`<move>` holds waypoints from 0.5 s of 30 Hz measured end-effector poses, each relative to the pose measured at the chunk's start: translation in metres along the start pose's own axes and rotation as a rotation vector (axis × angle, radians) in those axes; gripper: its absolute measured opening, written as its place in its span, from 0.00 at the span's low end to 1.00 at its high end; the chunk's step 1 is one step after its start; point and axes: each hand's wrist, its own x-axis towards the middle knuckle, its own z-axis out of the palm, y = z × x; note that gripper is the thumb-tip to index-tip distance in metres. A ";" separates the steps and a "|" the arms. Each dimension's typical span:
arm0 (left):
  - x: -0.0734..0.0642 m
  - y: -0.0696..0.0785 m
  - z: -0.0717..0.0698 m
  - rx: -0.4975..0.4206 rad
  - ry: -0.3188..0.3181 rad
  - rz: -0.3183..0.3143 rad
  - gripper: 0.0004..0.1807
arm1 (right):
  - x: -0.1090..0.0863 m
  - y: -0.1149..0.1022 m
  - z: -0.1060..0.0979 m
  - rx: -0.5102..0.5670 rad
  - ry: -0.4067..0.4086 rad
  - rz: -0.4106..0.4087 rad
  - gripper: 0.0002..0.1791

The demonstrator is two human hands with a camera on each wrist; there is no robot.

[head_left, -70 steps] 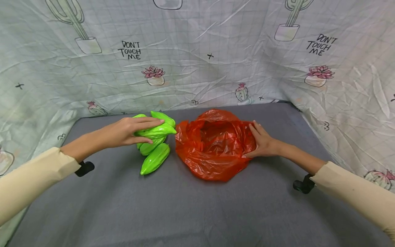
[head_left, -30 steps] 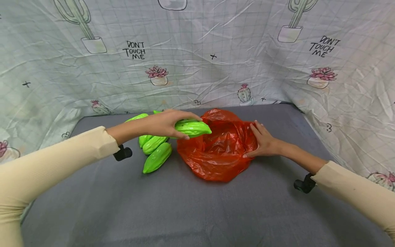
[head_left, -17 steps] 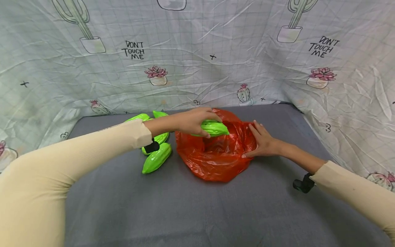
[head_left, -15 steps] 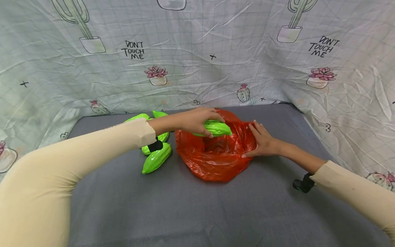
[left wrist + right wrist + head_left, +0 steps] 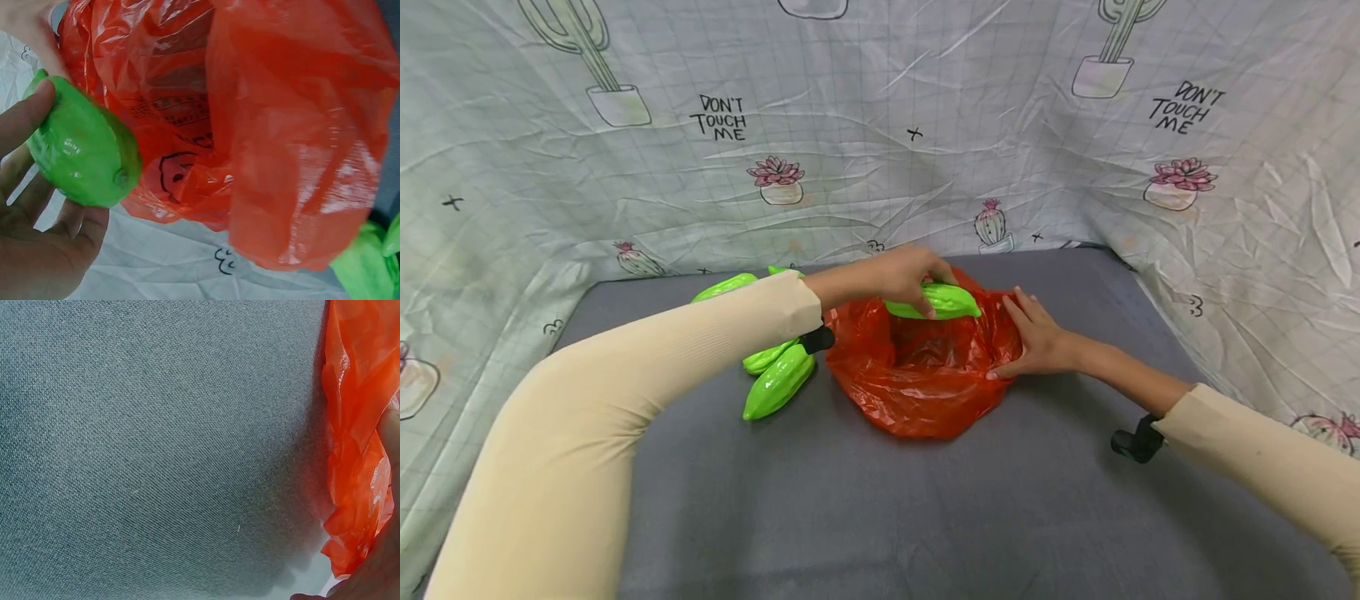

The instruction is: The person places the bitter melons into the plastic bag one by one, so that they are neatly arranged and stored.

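My left hand [image 5: 904, 273] grips a glossy light-green bitter melon [image 5: 951, 303] over the mouth of a red plastic bag [image 5: 917, 407]. In the left wrist view the thumb and fingers lie around the bitter melon [image 5: 87, 150], beside the wrinkled red plastic. My right hand [image 5: 1043, 340] rests against the bag's right side, fingers spread fairly straight and thumb near the rim. Only part of that hand shows at the right edge of the right wrist view, touching the bag [image 5: 356, 469]. Further bitter melons [image 5: 778, 383] lie left of the bag, partly hidden by my left arm.
A grey cloth-covered table [image 5: 925, 517] lies under everything. Behind it and along both sides hangs a wrinkled pale curtain [image 5: 865, 108] printed with cacti. Black wrist cameras [image 5: 1138, 440] sit beneath both sleeves.
From the pile at left, my left hand has lifted one bitter melon and carried it right, over the bag's mouth. The right hand has stayed at the bag's side.
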 end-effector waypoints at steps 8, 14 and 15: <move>0.008 0.005 -0.005 -0.017 -0.030 0.013 0.25 | 0.000 -0.001 0.000 -0.005 0.003 -0.009 0.71; 0.010 0.008 -0.008 -0.012 -0.057 -0.037 0.28 | 0.000 0.001 0.000 -0.002 0.000 -0.005 0.71; 0.010 0.008 -0.008 -0.012 -0.062 -0.046 0.28 | 0.000 0.001 0.000 -0.002 -0.002 -0.002 0.71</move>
